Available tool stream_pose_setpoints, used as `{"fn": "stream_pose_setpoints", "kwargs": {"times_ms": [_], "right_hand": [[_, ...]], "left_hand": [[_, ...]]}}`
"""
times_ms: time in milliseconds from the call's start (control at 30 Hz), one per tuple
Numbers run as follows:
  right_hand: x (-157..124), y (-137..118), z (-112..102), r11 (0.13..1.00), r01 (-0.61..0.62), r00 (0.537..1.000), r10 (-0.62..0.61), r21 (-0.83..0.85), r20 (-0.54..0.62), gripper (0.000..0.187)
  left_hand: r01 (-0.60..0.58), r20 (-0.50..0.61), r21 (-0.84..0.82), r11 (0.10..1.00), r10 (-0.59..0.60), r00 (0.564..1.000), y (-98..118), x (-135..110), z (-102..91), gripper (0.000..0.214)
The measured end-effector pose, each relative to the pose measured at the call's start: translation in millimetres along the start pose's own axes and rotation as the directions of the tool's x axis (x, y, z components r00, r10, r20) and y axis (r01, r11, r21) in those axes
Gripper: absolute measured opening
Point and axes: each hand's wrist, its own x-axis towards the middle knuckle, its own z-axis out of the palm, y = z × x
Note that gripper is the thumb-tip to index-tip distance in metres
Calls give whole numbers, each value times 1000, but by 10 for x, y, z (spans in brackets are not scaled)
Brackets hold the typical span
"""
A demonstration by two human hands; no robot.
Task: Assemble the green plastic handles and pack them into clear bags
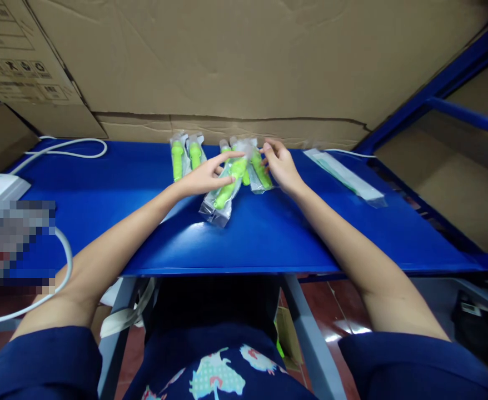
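Observation:
My left hand (208, 176) has its thumb and fingers around a clear plastic bag with a bright green, handle-shaped item (226, 191) inside. That bag slants over the blue table, its lower end toward me. My right hand (282, 166) is beside another bagged green item (261, 171), fingers curved and apart, their tips slightly blurred. Whether those fingertips touch the bag I cannot tell. Behind my left hand, further bagged green items are partly hidden. Left of it lie two more, one bagged green item (178, 160) and a second bagged green item (195, 153).
The blue table (235, 250) backs onto a cardboard sheet (227, 61). A long flat clear packet (344, 175) lies at right. At left are a white power strip (0, 188) and a white cable (66, 253) over my forearm. A blue metal frame (436, 89) borders the right side.

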Motion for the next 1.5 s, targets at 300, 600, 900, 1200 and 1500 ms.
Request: {"fn": "stream_pose_setpoints", "kwargs": {"times_ms": [300, 600, 900, 1200, 1500], "right_hand": [[-168, -357, 104, 961, -110, 989, 81, 253, 125, 61], [-355, -553, 302, 940, -132, 981, 78, 316, 177, 62], [-446, -589, 431, 922, -130, 981, 65, 365, 185, 71], [-414, -529, 378, 922, -109, 974, 24, 372, 227, 72], [-404, -488, 373, 885, -141, 964, 21, 444, 264, 67]], "left_hand": [[89, -438, 195, 977, 6, 899, -291, 74, 50, 42], [38, -413, 365, 930, 126, 902, 17, 44, 182, 29], [-32, -287, 82, 996, 54, 957, 252, 8, 363, 35], [-129, -288, -21, 991, 118, 950, 171, 13, 310, 35], [-164, -282, -43, 986, 145, 948, 148, 23, 290, 35]]}}
